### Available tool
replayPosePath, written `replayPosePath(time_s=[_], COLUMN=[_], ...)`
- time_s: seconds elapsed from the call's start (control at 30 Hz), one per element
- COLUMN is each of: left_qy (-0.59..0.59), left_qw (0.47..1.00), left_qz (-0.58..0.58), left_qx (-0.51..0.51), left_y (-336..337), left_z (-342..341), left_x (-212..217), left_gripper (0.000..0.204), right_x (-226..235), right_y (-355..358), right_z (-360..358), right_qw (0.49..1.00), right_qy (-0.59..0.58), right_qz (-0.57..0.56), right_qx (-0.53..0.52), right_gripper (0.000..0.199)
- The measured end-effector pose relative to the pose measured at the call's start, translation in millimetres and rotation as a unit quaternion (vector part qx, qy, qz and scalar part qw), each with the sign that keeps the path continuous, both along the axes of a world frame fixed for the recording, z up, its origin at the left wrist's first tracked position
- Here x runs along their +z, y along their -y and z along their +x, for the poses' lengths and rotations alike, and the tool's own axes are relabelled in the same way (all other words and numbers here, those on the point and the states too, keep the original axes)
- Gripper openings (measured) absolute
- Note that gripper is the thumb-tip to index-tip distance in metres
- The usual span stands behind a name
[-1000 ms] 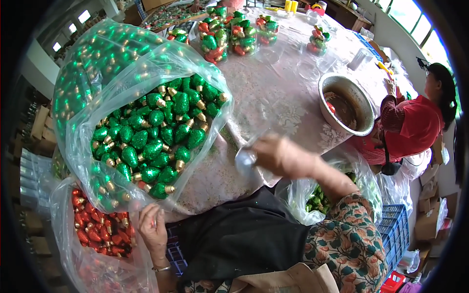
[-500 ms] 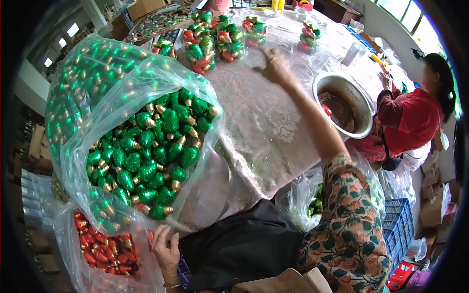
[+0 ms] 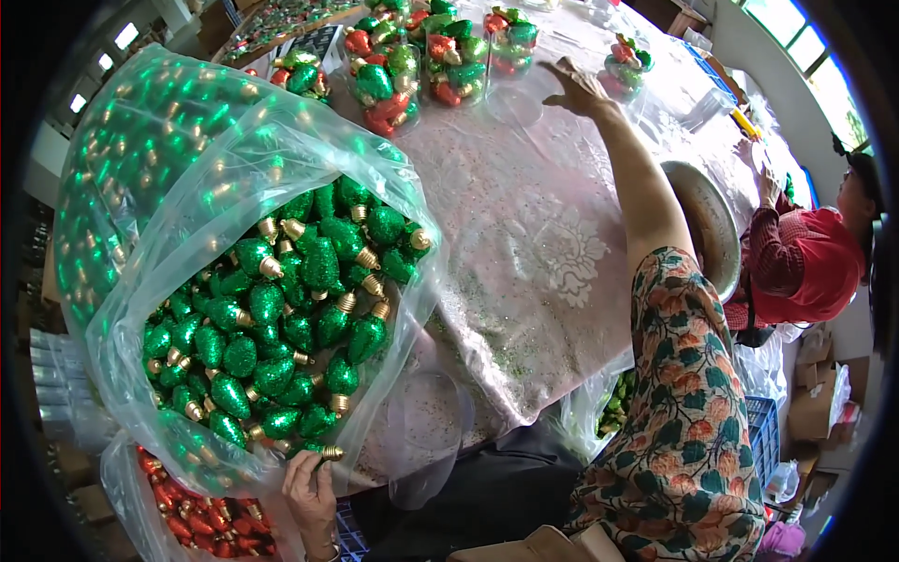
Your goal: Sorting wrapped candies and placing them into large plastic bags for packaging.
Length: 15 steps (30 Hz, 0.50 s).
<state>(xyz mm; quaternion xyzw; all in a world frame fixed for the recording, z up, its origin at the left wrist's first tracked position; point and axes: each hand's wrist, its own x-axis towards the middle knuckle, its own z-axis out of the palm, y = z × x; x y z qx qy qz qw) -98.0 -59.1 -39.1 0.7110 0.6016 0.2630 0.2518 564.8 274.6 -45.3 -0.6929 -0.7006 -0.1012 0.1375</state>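
My right hand (image 3: 579,91) reaches over the far part of the table with its fingers apart, holding nothing visible. Just left of it is an empty clear round container (image 3: 515,101). Clear tubs of red and green glitter bulbs (image 3: 457,70) stand beyond, and another filled tub (image 3: 626,70) is to its right. At the lower left my left hand (image 3: 311,492) is open, fingers loosely bent, by the lower lip of a big clear plastic bag (image 3: 375,169). Many green glitter bulbs (image 3: 241,358) with gold caps fill that bag. Red bulbs (image 3: 201,520) lie in a bag beneath.
The table has a pale flowered cloth (image 3: 562,253) strewn with glitter. A metal basin (image 3: 716,225) stands to the right, partly behind my arm. A co-worker in red (image 3: 810,248) is beyond it. A clear cylinder (image 3: 426,436) is at the near edge, and a blue crate (image 3: 763,436) stands low right.
My right hand has moved right and slightly farther away, its fingers spreading. My left hand has come up toward the green bulbs' bag. The whole view has shifted.
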Motion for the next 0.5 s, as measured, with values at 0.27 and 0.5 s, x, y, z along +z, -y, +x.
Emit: replayPosePath(time_s=[0.27,0.5], left_qy=[-0.029,-0.052], left_qw=[0.998,0.992], left_qz=[0.052,0.115], left_qx=[0.006,0.001], left_y=[7.8,31.4], left_z=[-3.4,-7.6], left_x=[12.6,19.6], left_gripper=[0.013,0.009], right_x=[33.5,54.5], right_y=[83.6,248.8], right_z=[-89.2,-191.4], right_qw=[0.992,0.955], right_qy=[-0.079,-0.15], right_qz=[0.013,-0.155], right_qx=[0.1,0.205], right_gripper=[0.021,0.017])
